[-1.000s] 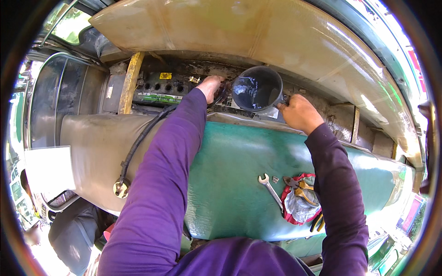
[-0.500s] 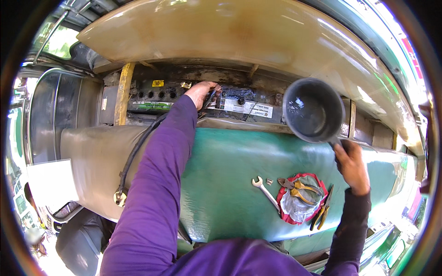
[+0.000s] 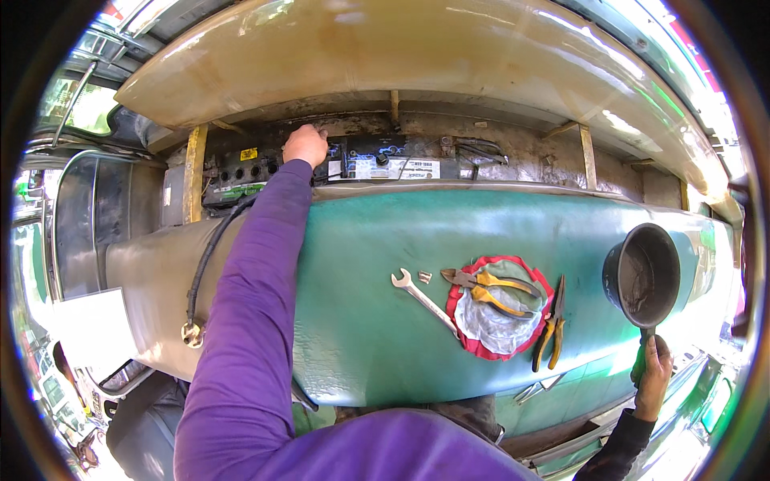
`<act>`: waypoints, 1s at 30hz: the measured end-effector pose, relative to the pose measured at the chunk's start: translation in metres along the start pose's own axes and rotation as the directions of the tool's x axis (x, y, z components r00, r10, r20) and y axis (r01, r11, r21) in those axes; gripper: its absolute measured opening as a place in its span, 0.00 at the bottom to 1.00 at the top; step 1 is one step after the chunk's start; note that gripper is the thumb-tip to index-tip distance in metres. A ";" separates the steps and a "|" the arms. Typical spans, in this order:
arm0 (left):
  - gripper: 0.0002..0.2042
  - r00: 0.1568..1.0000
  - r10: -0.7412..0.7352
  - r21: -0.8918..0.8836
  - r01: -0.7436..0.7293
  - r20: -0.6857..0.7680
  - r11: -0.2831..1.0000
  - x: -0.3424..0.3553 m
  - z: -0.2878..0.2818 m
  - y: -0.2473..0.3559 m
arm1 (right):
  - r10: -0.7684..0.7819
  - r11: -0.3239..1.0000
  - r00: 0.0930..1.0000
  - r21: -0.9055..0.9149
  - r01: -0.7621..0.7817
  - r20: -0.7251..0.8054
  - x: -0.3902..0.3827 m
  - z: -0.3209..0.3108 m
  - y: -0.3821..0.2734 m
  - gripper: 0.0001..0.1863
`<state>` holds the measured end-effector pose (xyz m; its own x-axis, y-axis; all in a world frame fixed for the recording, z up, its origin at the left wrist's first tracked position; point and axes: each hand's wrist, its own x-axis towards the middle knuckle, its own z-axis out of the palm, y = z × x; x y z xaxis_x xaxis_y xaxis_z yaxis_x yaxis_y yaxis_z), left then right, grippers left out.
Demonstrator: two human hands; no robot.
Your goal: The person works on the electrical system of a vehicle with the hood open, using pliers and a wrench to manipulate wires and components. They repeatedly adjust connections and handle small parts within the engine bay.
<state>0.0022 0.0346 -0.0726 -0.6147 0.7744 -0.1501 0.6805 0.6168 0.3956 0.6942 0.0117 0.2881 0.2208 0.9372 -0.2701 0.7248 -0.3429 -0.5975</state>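
- Purple sleeve runs up the middle of the view to the left hand [image 3: 305,145], which rests on top of the black battery [image 3: 321,167] in the recess behind the seat — fingers curled loosely down onto its upper edge; whether they grip anything there I cannot tell.
- Right hand [image 3: 654,370] sits low at the right edge, fingers wrapped fully around the green handle of a dark metal pot [image 3: 642,274]; the pot stands upright above the fist, its mouth turned toward the camera, well apart from the battery.
- Green seat cushion [image 3: 377,280] spans the space between the two hands.
- On the cushion lies a silver open-end wrench [image 3: 422,295], just left of a red-edged rag [image 3: 497,317].
- Yellow-handled pliers [image 3: 491,285] lie across the top of the rag — a second pair [image 3: 550,327], with yellow and black grips, lies just right of it.
- A black cable [image 3: 210,255] drops from the battery area down the tan panel on the left, ending in a metal lug [image 3: 191,333].
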 end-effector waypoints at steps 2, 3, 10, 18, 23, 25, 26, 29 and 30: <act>0.14 0.994 -0.052 0.181 0.035 0.093 0.983 -0.008 -0.006 0.014 | -0.059 0.991 0.998 -0.124 0.057 -0.011 0.002 -0.006 0.007 0.19; 0.13 0.993 -0.030 0.245 0.000 0.118 0.970 -0.013 -0.009 0.019 | -0.082 0.987 0.995 -0.142 0.073 -0.059 0.003 -0.005 0.008 0.19; 0.16 0.992 -0.100 0.111 0.091 0.073 0.990 -0.030 -0.030 0.032 | -0.194 0.972 0.973 -0.111 0.208 0.125 0.012 0.057 -0.071 0.20; 0.21 0.959 -0.062 0.143 0.023 0.276 0.989 -0.019 -0.023 0.023 | -0.388 0.742 0.720 -0.268 0.614 0.576 0.052 0.212 -0.199 0.21; 0.20 0.863 -0.042 -0.567 0.366 0.503 0.738 -0.006 -0.006 -0.009 | -0.548 0.223 0.416 -0.353 0.909 0.725 0.051 0.352 -0.269 0.20; 0.17 0.749 -0.053 -0.635 0.594 0.660 0.494 -0.005 -0.002 -0.016 | -0.436 0.408 0.569 -0.411 0.815 0.697 0.044 0.387 -0.289 0.21; 0.17 0.708 -0.015 -0.604 0.614 0.706 0.508 -0.004 -0.002 -0.019 | -0.382 0.432 0.602 -0.441 0.787 0.701 0.042 0.399 -0.296 0.21; 0.16 0.705 -0.035 -0.621 0.646 0.708 0.444 -0.003 -0.003 -0.016 | -0.371 0.440 0.602 -0.437 0.785 0.708 0.041 0.415 -0.300 0.21; 0.15 0.708 -0.032 -0.614 0.633 0.705 0.471 -0.002 -0.003 -0.014 | -0.392 0.422 0.590 -0.431 0.797 0.706 0.042 0.415 -0.297 0.21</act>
<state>-0.0070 0.0240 -0.0746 -0.1759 0.6280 -0.7581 -0.3138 0.6941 0.6479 0.2173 0.1266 0.1409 -0.6149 0.6420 -0.4580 0.7636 0.6299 -0.1421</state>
